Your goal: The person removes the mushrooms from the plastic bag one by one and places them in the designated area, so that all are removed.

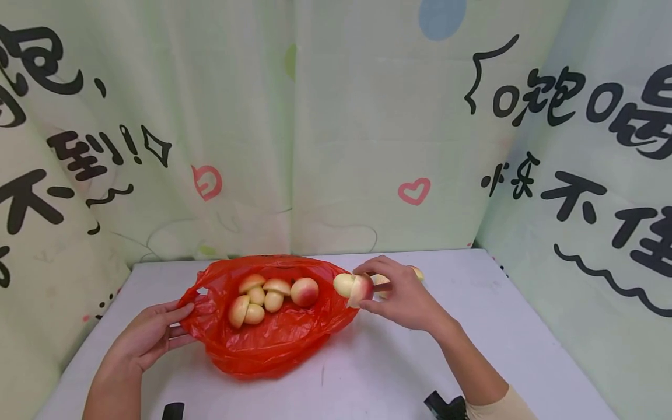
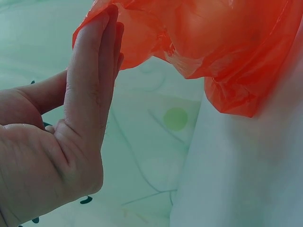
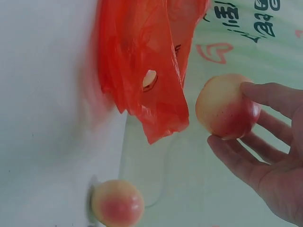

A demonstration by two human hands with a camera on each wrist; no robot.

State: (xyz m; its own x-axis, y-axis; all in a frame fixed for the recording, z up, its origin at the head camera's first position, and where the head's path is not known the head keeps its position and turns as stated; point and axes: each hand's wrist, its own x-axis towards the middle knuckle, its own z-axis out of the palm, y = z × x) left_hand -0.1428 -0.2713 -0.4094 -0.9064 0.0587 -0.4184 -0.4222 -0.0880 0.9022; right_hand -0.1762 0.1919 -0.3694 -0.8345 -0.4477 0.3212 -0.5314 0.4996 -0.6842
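Observation:
A red plastic bag (image 1: 262, 353) lies with its mouth wide, several toy mushrooms (image 1: 304, 291) with pinkish-yellow caps and pale stems inside it. At the bag's left rim, my left hand (image 1: 149, 335) pinches the film between thumb and fairly straight fingers; the left wrist view shows the film (image 2: 189, 33) draped over the fingertips. My right hand (image 1: 404, 300) grips another toy mushroom (image 1: 361, 290) by its cap at the bag's right rim, the stem pointing left. In the right wrist view, fingertips and thumb hold that mushroom's rounded cap (image 3: 227, 106).
A further mushroom (image 3: 118, 203) rests on the white table (image 1: 399, 373), right of the bag. Pale pieces (image 1: 417, 272) show behind my right hand, partly hidden. Printed curtains (image 1: 341, 146) hang around the table's back and sides. Black gear (image 1: 446, 405) shows at the lower edge.

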